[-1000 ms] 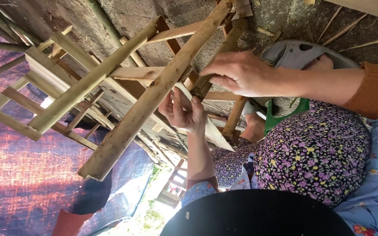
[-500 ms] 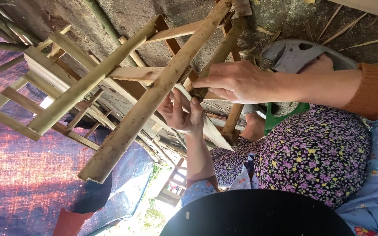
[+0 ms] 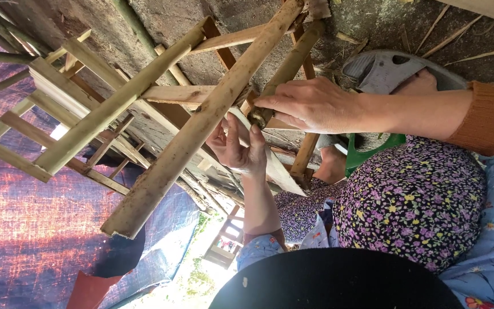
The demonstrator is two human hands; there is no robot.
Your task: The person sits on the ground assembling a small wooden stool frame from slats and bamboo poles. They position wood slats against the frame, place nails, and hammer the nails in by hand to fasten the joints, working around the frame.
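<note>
A rough frame of bamboo and wooden slats [image 3: 190,143] fills the middle of the head view, which is turned on its side. My right hand [image 3: 315,106], with an orange sleeve, reaches in from the right. Its fingertips pinch a small dark piece [image 3: 257,118] at a joint of the frame. My left hand [image 3: 236,146] comes up from below, palm showing. Its fingers and thumb curl around a pale flat slat [image 3: 273,166] just under that joint. The two hands almost touch.
Dirt ground with bamboo scraps [image 3: 373,23] lies behind the frame. My foot in a grey sandal [image 3: 395,71] and my knee in purple flowered cloth [image 3: 413,200] are at the right. A blue tarp [image 3: 24,229] covers the left, and more wooden frames [image 3: 12,143] lean there.
My right hand has slid along the frame toward my left hand, and its fingertips now pinch at the joint. My left hand has stayed in place.
</note>
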